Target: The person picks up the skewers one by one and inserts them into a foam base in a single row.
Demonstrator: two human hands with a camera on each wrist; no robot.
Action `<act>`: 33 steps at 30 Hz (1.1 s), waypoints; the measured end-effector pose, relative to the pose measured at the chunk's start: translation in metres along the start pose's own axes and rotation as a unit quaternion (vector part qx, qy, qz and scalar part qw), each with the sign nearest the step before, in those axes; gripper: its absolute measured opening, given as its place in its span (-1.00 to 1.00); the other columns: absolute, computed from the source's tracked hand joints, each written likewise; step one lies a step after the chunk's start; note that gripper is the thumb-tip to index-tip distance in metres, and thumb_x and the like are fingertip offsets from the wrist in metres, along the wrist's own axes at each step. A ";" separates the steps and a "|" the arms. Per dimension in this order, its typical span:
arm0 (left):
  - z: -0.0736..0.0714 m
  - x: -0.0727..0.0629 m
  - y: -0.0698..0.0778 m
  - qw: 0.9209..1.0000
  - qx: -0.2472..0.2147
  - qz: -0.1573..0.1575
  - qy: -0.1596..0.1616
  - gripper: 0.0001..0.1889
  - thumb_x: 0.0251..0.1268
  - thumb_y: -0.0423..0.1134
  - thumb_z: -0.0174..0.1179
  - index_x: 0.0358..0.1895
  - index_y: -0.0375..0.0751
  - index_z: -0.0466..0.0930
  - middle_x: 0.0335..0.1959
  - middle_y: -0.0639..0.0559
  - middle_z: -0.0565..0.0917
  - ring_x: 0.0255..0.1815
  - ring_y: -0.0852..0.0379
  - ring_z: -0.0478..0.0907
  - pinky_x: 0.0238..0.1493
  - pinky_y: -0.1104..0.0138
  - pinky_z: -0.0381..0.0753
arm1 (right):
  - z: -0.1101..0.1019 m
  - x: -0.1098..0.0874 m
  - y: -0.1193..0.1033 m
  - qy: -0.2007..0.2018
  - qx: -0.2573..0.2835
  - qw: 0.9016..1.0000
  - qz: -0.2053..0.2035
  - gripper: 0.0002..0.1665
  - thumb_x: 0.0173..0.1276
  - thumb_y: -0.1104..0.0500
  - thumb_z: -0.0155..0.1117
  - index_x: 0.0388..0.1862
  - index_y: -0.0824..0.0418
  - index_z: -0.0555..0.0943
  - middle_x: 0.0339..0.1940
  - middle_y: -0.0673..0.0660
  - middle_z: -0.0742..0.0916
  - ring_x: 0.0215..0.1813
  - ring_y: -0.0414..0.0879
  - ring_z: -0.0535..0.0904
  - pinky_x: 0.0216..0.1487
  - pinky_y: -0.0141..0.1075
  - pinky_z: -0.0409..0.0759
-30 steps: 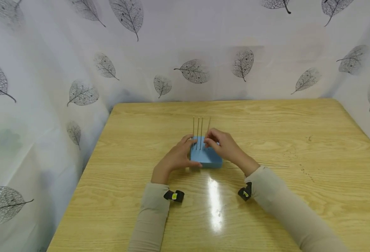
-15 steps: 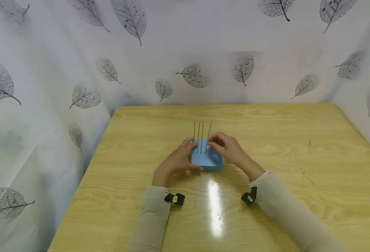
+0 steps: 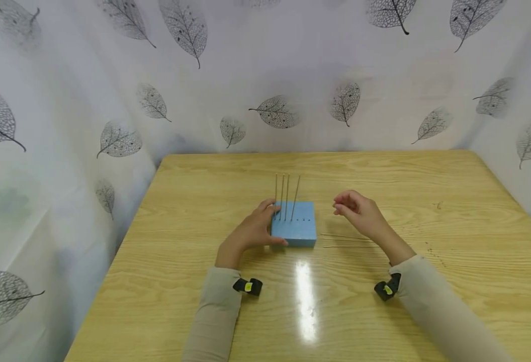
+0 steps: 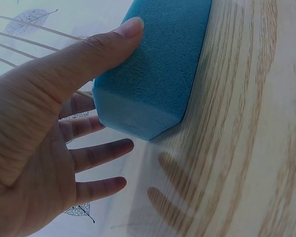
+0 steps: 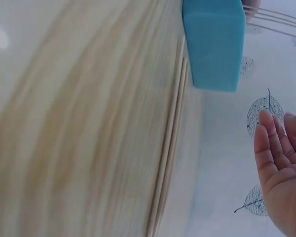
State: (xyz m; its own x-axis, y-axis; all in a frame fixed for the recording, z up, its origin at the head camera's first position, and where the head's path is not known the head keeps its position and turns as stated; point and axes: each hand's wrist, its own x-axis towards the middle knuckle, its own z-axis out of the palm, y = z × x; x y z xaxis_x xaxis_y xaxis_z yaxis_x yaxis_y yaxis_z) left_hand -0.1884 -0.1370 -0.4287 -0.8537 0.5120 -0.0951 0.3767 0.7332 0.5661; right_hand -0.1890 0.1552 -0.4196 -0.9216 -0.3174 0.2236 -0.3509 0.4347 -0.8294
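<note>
A light blue foam block (image 3: 299, 232) lies on the table, with several thin wooden sticks (image 3: 286, 193) standing in a row in its left half. The rightmost stick leans a little to the right. To the right of them, three small dark holes (image 3: 303, 219) show in the block's top. My left hand (image 3: 253, 232) grips the block's left end, its thumb (image 4: 130, 28) against the front face in the left wrist view and fingers on the far side. My right hand (image 3: 358, 211) hovers right of the block, fingers loosely bent, with nothing visible in it.
A few loose sticks (image 3: 347, 238) lie on the wooden table (image 3: 179, 311) right of the block; the right wrist view shows these sticks (image 5: 170, 133) side by side. A leaf-printed curtain (image 3: 311, 60) hangs behind the table and along its sides.
My right hand has let go of the rightmost standing stick and moved away to the right. That stick stays in the block. My left hand keeps its hold on the block.
</note>
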 end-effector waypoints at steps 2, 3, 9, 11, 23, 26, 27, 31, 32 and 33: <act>0.000 0.000 0.000 1.000 -0.001 0.001 0.000 0.02 -0.09 0.12 0.44 0.43 -0.21 0.15 0.49 -0.11 0.02 0.46 -0.10 0.05 0.35 0.06 0.23 | -0.005 -0.005 0.003 0.002 -0.010 1.000 0.007 -0.78 0.41 0.30 0.12 -0.07 0.46 0.50 -0.18 0.36 0.66 -0.22 -0.17 0.65 -0.16 -0.20 0.64; -0.001 -0.001 0.000 1.000 -0.002 0.001 -0.001 0.01 -0.09 0.12 0.44 0.43 -0.21 0.15 0.49 -0.11 0.02 0.46 -0.10 0.06 0.35 0.06 0.23 | -0.007 -0.008 0.004 0.001 -0.016 1.000 0.012 -0.77 0.40 0.29 0.12 -0.07 0.45 0.50 -0.19 0.34 0.66 -0.23 -0.17 0.65 -0.17 -0.24 0.65; 0.000 -0.002 0.001 1.000 -0.006 -0.003 -0.006 0.02 -0.08 0.14 0.43 0.45 -0.17 0.13 0.51 -0.09 0.00 0.45 -0.09 0.08 0.32 0.06 0.28 | -0.024 -0.024 0.015 -0.003 -0.044 0.998 0.043 -0.75 0.41 0.25 0.14 -0.03 0.41 0.51 -0.20 0.28 0.67 -0.22 -0.16 0.65 -0.23 -0.47 0.60; 0.000 -0.002 0.001 1.000 -0.005 -0.003 -0.006 0.02 -0.08 0.15 0.42 0.45 -0.17 0.13 0.51 -0.08 -0.01 0.45 -0.09 0.08 0.32 0.06 0.29 | -0.029 -0.029 0.019 -0.004 -0.050 0.998 0.049 -0.75 0.41 0.27 0.13 -0.03 0.41 0.50 -0.21 0.28 0.67 -0.23 -0.15 0.66 -0.24 -0.48 0.60; 0.001 -0.001 0.000 1.000 -0.010 0.000 -0.006 0.02 -0.07 0.13 0.43 0.45 -0.19 0.13 0.50 -0.11 0.00 0.45 -0.09 0.07 0.32 0.04 0.28 | -0.044 -0.044 0.024 -0.008 -0.061 0.996 0.071 -0.76 0.39 0.31 0.14 -0.05 0.47 0.48 -0.19 0.35 0.66 -0.23 -0.14 0.66 -0.23 -0.40 0.64; 0.001 -0.001 0.000 1.000 -0.008 0.001 -0.006 0.02 -0.07 0.13 0.43 0.45 -0.19 0.12 0.50 -0.10 0.00 0.45 -0.09 0.07 0.32 0.04 0.28 | -0.045 -0.045 0.024 -0.018 -0.072 0.994 0.082 -0.76 0.39 0.30 0.15 -0.06 0.45 0.49 -0.20 0.33 0.66 -0.22 -0.04 0.65 -0.25 -0.36 0.64; 0.002 -0.001 0.000 1.000 -0.007 0.000 -0.005 0.02 -0.07 0.13 0.43 0.45 -0.19 0.13 0.50 -0.10 0.00 0.45 -0.09 0.07 0.32 0.04 0.28 | -0.045 -0.046 0.025 -0.022 -0.075 0.993 0.087 -0.77 0.39 0.29 0.15 -0.06 0.44 0.49 -0.20 0.32 0.67 -0.21 -0.01 0.65 -0.26 -0.35 0.64; 0.002 0.000 0.000 1.000 -0.003 -0.001 -0.003 0.03 -0.09 0.13 0.44 0.45 -0.20 0.13 0.50 -0.11 0.01 0.46 -0.09 0.06 0.32 0.04 0.27 | -0.044 -0.045 0.027 -0.040 -0.108 0.990 0.084 -0.80 0.38 0.29 0.16 -0.09 0.40 0.52 -0.25 0.23 0.68 -0.26 -0.05 0.59 -0.33 -0.40 0.57; 0.002 0.000 0.000 1.000 -0.003 0.000 -0.002 0.03 -0.09 0.13 0.44 0.45 -0.20 0.13 0.50 -0.12 0.01 0.46 -0.09 0.06 0.32 0.04 0.27 | -0.044 -0.045 0.029 -0.045 -0.118 0.989 0.079 -0.81 0.37 0.30 0.17 -0.10 0.39 0.52 -0.27 0.20 0.68 -0.29 -0.08 0.57 -0.35 -0.41 0.55; 0.002 0.000 0.001 1.000 -0.003 0.000 -0.001 0.02 -0.09 0.13 0.44 0.44 -0.20 0.13 0.50 -0.12 0.01 0.46 -0.10 0.06 0.32 0.04 0.27 | -0.043 -0.045 0.030 -0.049 -0.128 0.988 0.072 -0.83 0.36 0.31 0.18 -0.12 0.39 0.53 -0.29 0.17 0.68 -0.31 -0.11 0.55 -0.36 -0.41 0.53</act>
State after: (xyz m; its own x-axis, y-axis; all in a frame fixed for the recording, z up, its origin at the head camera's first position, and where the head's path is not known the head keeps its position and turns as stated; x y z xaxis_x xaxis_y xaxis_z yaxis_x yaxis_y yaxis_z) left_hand -0.1877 -0.1358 -0.4297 -0.8525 0.5136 -0.0973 0.3749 0.7303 0.5711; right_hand -0.1650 0.2191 -0.4321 -0.9493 -0.3101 0.0515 -0.2584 0.6764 -0.6897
